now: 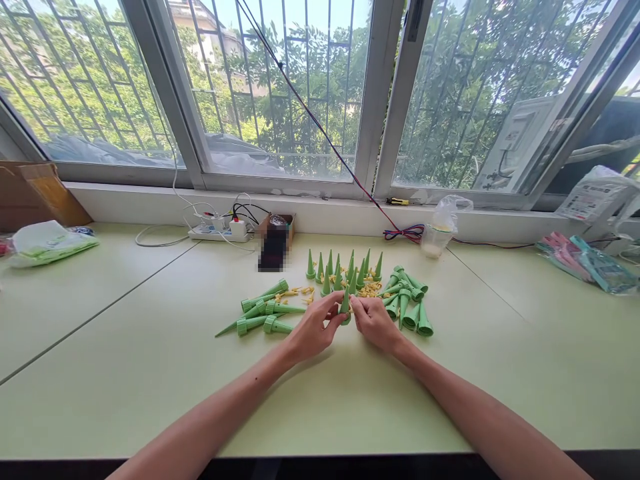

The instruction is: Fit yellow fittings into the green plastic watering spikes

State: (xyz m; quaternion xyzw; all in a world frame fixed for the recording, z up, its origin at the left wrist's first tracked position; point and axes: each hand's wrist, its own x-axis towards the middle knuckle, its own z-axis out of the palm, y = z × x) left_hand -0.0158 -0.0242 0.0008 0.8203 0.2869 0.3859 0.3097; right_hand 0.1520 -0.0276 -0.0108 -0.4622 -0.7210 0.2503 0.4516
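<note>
My left hand (316,328) and my right hand (373,322) meet over the pale green table (150,347), both pinching one green plastic cone (345,303) held point up between them. Behind the hands stand several upright green cones (340,270). Small yellow pieces (369,289) lie scattered among them. A pile of green cones lying down (407,300) sits just right of my right hand. Several longer green spikes (263,313) lie to the left of my left hand.
A white power strip (220,231) with cables and a small cardboard box (277,230) sit by the window sill. A plastic bag with a cup (440,230) stands at the back right. Packets (590,263) lie far right, a green bag (47,241) far left.
</note>
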